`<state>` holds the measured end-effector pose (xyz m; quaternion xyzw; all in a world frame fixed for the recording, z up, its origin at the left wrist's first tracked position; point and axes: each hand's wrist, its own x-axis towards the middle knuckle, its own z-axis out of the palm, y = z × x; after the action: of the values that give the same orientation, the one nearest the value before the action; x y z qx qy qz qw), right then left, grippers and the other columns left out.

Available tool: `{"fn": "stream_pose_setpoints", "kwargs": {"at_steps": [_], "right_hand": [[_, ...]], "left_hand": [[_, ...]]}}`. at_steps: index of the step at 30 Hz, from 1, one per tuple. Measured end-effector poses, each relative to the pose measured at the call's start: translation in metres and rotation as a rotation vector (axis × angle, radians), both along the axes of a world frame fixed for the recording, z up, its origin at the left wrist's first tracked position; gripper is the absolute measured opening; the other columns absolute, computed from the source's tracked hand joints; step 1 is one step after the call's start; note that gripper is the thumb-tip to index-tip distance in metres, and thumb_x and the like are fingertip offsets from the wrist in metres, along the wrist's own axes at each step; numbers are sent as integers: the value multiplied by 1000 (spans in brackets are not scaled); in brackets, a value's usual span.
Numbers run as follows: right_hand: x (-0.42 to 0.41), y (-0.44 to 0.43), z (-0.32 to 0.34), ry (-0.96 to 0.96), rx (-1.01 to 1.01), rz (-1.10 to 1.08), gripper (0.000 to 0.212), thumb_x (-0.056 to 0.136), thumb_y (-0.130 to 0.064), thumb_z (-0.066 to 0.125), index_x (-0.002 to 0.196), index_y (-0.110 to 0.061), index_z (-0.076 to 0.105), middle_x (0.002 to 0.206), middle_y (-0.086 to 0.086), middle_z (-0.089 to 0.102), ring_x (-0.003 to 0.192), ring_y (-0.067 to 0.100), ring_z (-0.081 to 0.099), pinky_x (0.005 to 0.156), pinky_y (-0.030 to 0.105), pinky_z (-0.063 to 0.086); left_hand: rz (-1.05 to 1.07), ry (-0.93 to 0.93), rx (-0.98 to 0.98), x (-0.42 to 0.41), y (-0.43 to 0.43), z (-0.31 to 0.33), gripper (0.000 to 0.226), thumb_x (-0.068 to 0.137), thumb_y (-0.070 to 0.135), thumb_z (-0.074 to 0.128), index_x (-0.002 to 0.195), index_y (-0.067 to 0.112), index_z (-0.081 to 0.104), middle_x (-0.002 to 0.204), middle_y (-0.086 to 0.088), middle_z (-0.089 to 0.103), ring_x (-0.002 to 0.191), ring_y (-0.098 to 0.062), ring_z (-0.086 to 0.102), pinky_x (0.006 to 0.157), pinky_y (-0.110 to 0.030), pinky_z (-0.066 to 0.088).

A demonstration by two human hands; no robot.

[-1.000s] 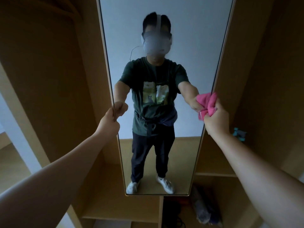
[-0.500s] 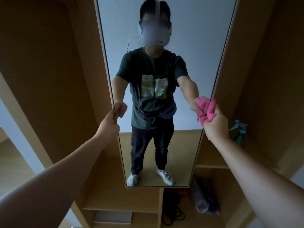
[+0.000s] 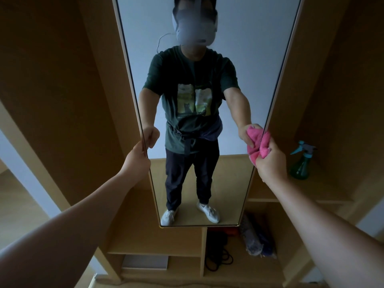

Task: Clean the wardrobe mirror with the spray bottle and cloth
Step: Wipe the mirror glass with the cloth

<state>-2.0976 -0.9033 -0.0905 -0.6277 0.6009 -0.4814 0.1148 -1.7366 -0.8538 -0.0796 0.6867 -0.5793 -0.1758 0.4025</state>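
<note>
1. Two hands are on the mirror (image 3: 207, 59): the left hand (image 3: 137, 159) is closed around its left edge, steadying the panel, and the right hand (image 3: 270, 163) is clenched on a bunched pink cloth (image 3: 262, 145) pressed to the right edge.
2. Compared with a second ago, the cloth sits lower against the reflected figure and has slid from the glass just inside the frame onto the frame line itself; half the wad now overlaps the edge.
3. The left hand has kept its grip at much the same point on the left edge.
4. The view has tipped downward, so more of the shelves below the mirror shows, including a dark cable (image 3: 218, 258) and a rolled bundle (image 3: 252, 240).
5. The spray bottle (image 3: 301, 163) stands untouched on the shelf at the right, apart from the cloth hand.
6. My reading: the wiping is running down the right margin, with spraying set aside for now. The lower strip of the right margin looks like the natural next stretch, though I cannot tell from here which parts of the glass are already clean.
</note>
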Motion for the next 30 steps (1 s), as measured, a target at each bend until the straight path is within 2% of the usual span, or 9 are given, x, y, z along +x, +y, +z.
{"fn": "stream_pose_setpoints", "kwargs": {"at_steps": [4, 7, 11, 14, 18, 22, 26, 28, 30], "right_hand": [[1, 2, -8, -4, 5, 7, 57, 88, -5, 63, 141, -18, 46, 104, 0, 66, 94, 13, 59, 79, 17, 43], [1, 2, -13, -13, 23, 13, 54, 88, -5, 63, 138, -20, 48, 98, -6, 61, 81, 0, 53, 62, -3, 34], [2, 2, -20, -38, 46, 17, 50, 88, -3, 63, 135, -18, 51, 86, -16, 57, 70, -10, 49, 48, -6, 33], [4, 3, -24, -71, 61, 10, 49, 89, -3, 63, 134, -19, 52, 78, -27, 49, 65, -15, 46, 47, -6, 32], [5, 6, -29, -80, 60, 31, 45, 87, -2, 64, 127, -19, 56, 75, -27, 51, 66, -9, 57, 48, -5, 35], [5, 8, -38, -96, 60, 32, 41, 88, 1, 59, 125, -16, 57, 73, -24, 52, 61, -10, 53, 47, -2, 38], [3, 10, -45, -79, 80, 41, 45, 87, 0, 62, 128, -18, 55, 78, -24, 54, 68, -11, 51, 50, -3, 38], [1, 10, -50, -79, 139, 63, 52, 85, -1, 66, 132, -20, 52, 87, -16, 61, 77, 0, 59, 61, 3, 46], [1, 10, -56, -104, 196, 60, 57, 83, -1, 69, 133, -20, 51, 98, -6, 66, 90, 17, 66, 76, 28, 58]], "left_hand": [[18, -29, 26, -2, 3, -3, 53, 88, -4, 35, 136, 17, 44, 117, -7, 59, 82, -23, 61, 53, -24, 43], [20, -37, 42, -3, 5, -6, 54, 89, -5, 37, 139, 16, 42, 122, -7, 58, 91, -26, 61, 60, -26, 44], [54, -42, 84, -4, 6, -13, 49, 89, -4, 36, 136, 11, 45, 108, -12, 61, 83, -23, 59, 55, -24, 41], [55, -46, 103, -5, 7, -19, 48, 90, -1, 38, 137, 11, 44, 109, -11, 61, 87, -23, 60, 57, -22, 43], [56, -33, 113, -5, 7, -26, 46, 92, 0, 40, 136, 12, 45, 105, -9, 63, 78, -15, 59, 52, -17, 39], [59, -30, 114, -5, 6, -31, 45, 91, 1, 40, 134, 12, 47, 107, -9, 63, 88, -22, 61, 56, -22, 42], [48, -25, 129, -4, 6, -41, 48, 90, -1, 40, 135, 13, 45, 104, -8, 62, 81, -19, 61, 54, -22, 43], [48, -14, 133, -4, 6, -47, 50, 89, -1, 39, 136, 14, 45, 104, -7, 62, 80, -17, 60, 53, -21, 42], [50, -16, 133, -4, 6, -56, 50, 89, 0, 40, 136, 15, 45, 106, -7, 63, 82, -19, 61, 54, -23, 43]]}}
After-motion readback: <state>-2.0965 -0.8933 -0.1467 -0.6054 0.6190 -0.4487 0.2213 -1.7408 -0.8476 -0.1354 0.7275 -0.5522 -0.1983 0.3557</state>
